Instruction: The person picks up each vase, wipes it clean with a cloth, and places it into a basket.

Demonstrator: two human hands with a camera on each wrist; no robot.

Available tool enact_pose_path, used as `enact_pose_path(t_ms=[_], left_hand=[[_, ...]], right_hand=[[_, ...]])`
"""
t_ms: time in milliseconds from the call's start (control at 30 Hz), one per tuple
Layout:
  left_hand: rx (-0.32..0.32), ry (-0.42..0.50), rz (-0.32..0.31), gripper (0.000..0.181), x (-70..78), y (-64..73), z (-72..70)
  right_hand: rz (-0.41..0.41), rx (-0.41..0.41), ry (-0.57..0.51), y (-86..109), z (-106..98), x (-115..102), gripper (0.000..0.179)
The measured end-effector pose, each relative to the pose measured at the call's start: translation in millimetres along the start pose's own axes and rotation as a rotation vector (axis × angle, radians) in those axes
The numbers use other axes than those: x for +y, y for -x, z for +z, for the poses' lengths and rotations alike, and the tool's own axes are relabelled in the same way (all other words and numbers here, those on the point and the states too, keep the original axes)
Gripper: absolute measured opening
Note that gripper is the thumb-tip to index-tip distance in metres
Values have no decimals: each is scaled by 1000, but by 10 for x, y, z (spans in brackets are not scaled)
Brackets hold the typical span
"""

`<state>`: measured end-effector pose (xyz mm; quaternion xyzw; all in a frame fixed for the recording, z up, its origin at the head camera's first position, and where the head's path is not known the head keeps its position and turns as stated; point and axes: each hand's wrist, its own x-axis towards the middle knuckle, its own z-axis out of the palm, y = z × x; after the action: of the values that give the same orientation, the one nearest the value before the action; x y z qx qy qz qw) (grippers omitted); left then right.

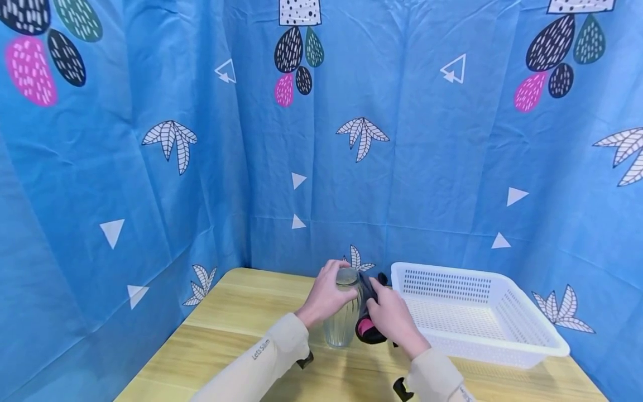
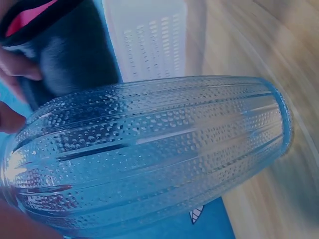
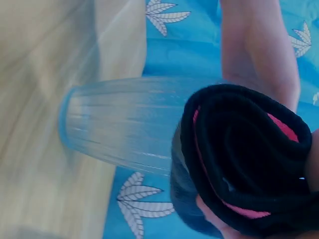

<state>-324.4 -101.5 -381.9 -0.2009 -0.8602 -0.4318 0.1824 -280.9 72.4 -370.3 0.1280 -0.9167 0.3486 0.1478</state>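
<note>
My left hand (image 1: 329,296) grips a clear ribbed glass vase (image 1: 337,325) near its mouth, thumb on one side and fingers over the other. The vase stands upright, its wall dotted with small bumps in the left wrist view; whether its base touches the table cannot be told. My right hand (image 1: 393,314) holds a rolled dark grey wrap (image 2: 70,55) with black edging and a pink inner side, close against the right of the vase. In the right wrist view the open end of the roll (image 3: 239,94) faces the camera and hides part of the vase.
A white perforated plastic basket (image 1: 522,346) stands on the wooden table (image 1: 241,304) to the right of both hands. A small black object (image 1: 383,278) shows behind the right hand. Blue patterned cloth (image 1: 321,139) hangs behind the table and along its sides.
</note>
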Motion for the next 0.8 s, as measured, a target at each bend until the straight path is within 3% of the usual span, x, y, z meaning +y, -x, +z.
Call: enact_pose_path(t_ms=[167, 500, 800], left_hand=[[-8, 34, 7, 60, -21, -19, 9], [22, 44, 4, 59, -71, -21, 26], [5, 38, 7, 59, -48, -17, 8]], right_hand=[[-38, 39, 50, -58, -47, -15, 53], [35, -183, 146, -152, 142, 88, 55], [-9, -346, 173, -51, 436, 299, 35]])
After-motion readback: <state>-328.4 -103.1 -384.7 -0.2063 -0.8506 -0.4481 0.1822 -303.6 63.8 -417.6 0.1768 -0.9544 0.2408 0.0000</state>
